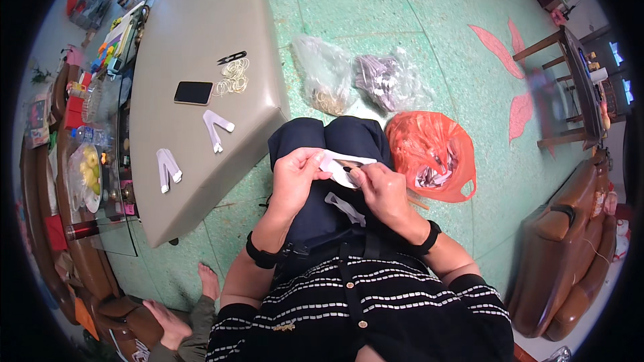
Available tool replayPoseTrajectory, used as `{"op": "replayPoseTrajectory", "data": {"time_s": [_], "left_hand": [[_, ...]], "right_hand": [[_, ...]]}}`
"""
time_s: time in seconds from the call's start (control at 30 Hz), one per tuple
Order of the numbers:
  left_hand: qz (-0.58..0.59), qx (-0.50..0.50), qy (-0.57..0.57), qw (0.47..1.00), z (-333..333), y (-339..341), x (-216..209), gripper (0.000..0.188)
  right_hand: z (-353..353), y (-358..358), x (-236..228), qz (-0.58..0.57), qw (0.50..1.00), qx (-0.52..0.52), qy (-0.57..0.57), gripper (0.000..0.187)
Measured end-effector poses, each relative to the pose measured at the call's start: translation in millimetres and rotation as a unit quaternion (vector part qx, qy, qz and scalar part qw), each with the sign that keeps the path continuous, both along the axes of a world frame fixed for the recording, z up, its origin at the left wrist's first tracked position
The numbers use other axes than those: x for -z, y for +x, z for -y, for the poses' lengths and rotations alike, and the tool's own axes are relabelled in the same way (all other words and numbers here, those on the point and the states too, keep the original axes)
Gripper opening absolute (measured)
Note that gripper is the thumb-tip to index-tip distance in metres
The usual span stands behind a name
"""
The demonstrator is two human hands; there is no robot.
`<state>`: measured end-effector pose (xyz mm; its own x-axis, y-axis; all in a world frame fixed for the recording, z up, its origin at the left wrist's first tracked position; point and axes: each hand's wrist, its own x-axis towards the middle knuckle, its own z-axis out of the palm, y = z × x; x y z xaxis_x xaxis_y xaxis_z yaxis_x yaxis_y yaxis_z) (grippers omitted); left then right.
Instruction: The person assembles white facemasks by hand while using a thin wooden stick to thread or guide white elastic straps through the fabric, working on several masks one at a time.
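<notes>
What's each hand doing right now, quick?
Left hand: closed, pinching one end of the white strip.
Right hand: closed, pinching the same strip at its middle, over the lap.

Two hands work over the lap: the left hand (295, 177) and the right hand (379, 188), together pinching one white paper piece (339, 161). One more white piece (344, 206) lies on the lap below them. Two folded white pieces sit on the tabletop (201, 27): one (216, 127) near the middle, one (168, 169) closer to its edge. Also there: one black phone (193, 92), one pair of small black snips (231, 57), and one heap of rubber bands (233, 77). On the floor lie three plastic bags: two clear ones (322, 70) (386, 80) and one orange bag (433, 154). One other person's hand (164, 322) shows at the lower edge.
</notes>
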<state>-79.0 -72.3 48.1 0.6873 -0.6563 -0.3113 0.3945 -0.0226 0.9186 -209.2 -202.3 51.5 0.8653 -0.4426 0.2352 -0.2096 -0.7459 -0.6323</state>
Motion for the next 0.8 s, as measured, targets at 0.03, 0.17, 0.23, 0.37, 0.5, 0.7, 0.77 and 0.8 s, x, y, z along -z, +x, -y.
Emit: {"op": "replayPoseTrajectory", "data": {"time_s": [0.03,0.17,0.23,0.37,0.5,0.7,0.77,0.8], "left_hand": [[0.008,-0.004,0.006,1.0,1,-1,-3,0.02],[0.071,-0.036,-0.003,0.997,2,-11,1,0.017],[0.082,-0.043,0.002,0.996,1,-10,7,0.016],[0.091,-0.043,0.01,0.995,1,-9,10,0.015],[0.099,-0.019,0.027,0.994,1,-9,3,0.015],[0.025,-0.03,-0.023,0.999,3,-2,7,0.018],[0.015,-0.031,-0.028,0.999,4,-2,9,0.018],[0.005,-0.032,-0.035,0.999,4,-2,9,0.018]], "right_hand": [[3,2,0,0.016,0.999,0.007,0.039,0.017],[8,4,-10,-0.001,0.989,0.006,0.148,0.018],[7,2,-8,-0.043,0.99,-0.019,0.129,0.019],[7,2,-6,-0.039,0.996,-0.03,0.075,0.023],[6,2,-8,-0.019,0.965,0.026,0.261,0.023],[-3,1,6,-0.009,0.985,0.008,0.17,0.022],[-6,-3,6,0.01,0.992,0.0,0.124,0.021],[-7,-4,3,-0.013,0.995,-0.007,0.101,0.02]]}}
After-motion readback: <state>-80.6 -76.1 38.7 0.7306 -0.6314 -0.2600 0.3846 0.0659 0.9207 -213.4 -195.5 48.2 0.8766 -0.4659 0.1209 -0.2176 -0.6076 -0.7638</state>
